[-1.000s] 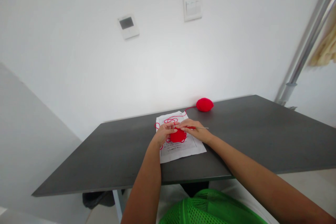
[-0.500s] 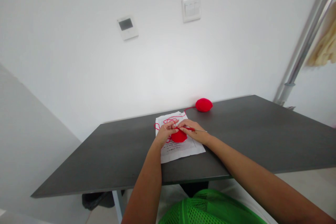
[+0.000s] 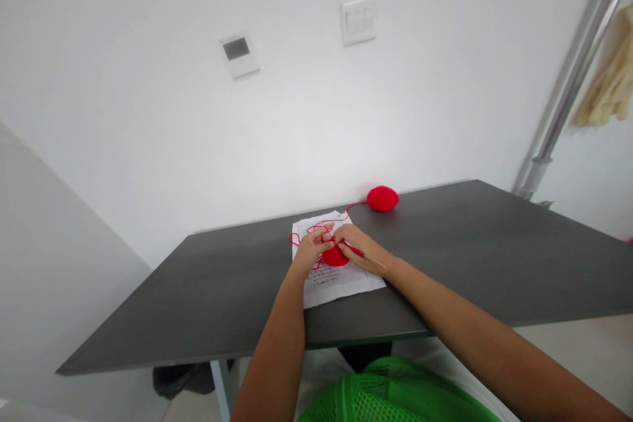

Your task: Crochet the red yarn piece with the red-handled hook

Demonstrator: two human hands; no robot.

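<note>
A red crocheted piece [image 3: 336, 256] lies between my hands, above a printed sheet of paper [image 3: 341, 284]. My left hand [image 3: 312, 248] pinches its upper left edge, with loose red yarn looping around the fingers. In my right hand [image 3: 360, 245] is a crochet hook [image 3: 360, 252] with a red grip; its thin metal end points down and right over the wrist. The hook's working tip is hidden at the fingertips, close to the piece. From there the strand runs over the paper to a red ball of yarn [image 3: 382, 199].
The dark grey table [image 3: 237, 290] stands against a white wall with a thermostat panel [image 3: 240, 55] and a light switch [image 3: 358, 20]. A metal pole [image 3: 568, 92] rises at the right. Below the table's left front edge is a black bag [image 3: 185, 377].
My right hand has turned slightly, so the hook's metal end now slants lower. My left hand stays on the crocheted piece. The whole view has shifted a little.
</note>
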